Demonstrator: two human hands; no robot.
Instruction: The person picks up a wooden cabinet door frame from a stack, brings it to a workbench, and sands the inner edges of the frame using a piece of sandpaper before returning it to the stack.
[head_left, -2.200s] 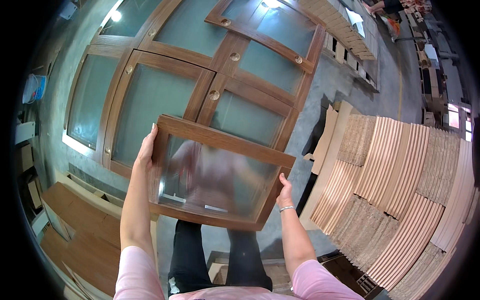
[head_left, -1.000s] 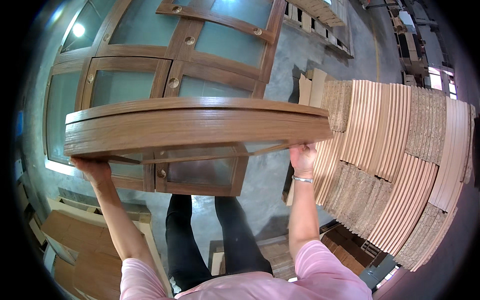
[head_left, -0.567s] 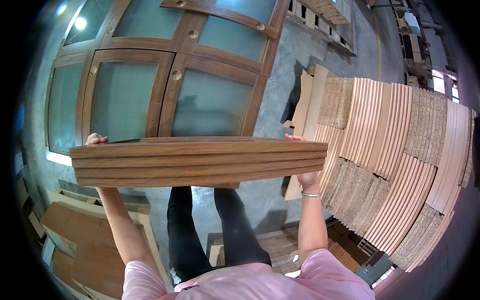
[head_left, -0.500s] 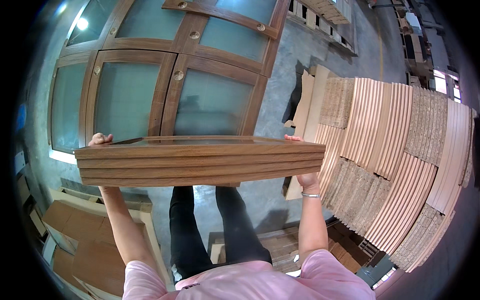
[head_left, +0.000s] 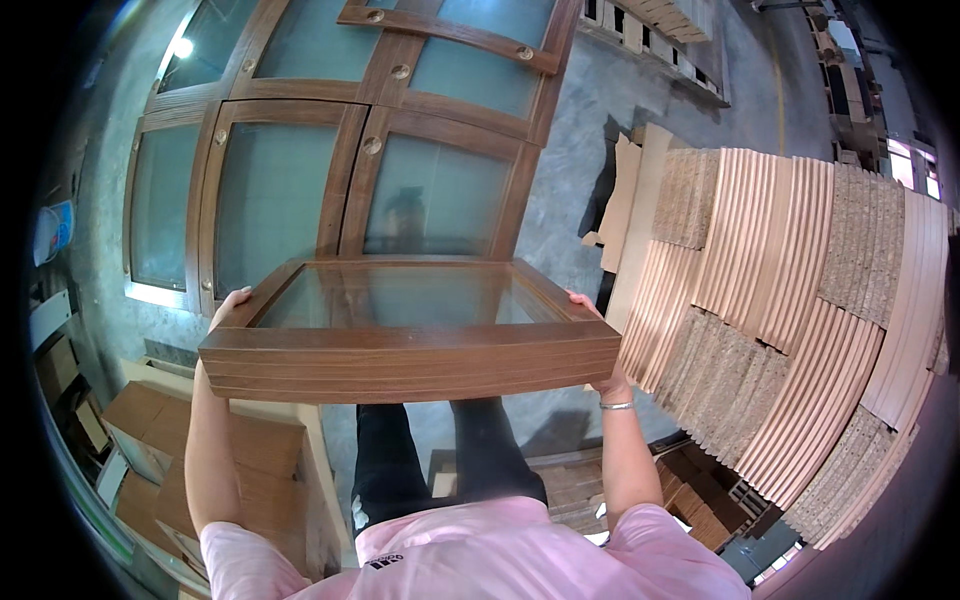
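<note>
Both my hands carry a stack of several brown wood-framed glass cabinet doors [head_left: 410,362] in front of my legs, the top door's glass facing up. My left hand [head_left: 232,303] grips the left end, with its fingertips at the upper edge. At the opposite end my right hand [head_left: 612,380] is closed round the side, thumb on top and the rest of the hand partly hidden behind the wood. Just beyond the stack, more glass doors of the same kind [head_left: 340,180] lie side by side in piles, with a narrow wooden strip [head_left: 450,38] across the far ones.
To the right stands a tall pile of stacked pale wood panels [head_left: 765,245], cardboard sheets [head_left: 622,190] beside it. Brown boxes [head_left: 245,455] sit on the lower left. A pallet [head_left: 650,45] lies at the far right, on the grey concrete floor [head_left: 570,160].
The near side of the door stack has dropped and its top has tilted toward me, so the top glass shows more. Both hands still hold it.
</note>
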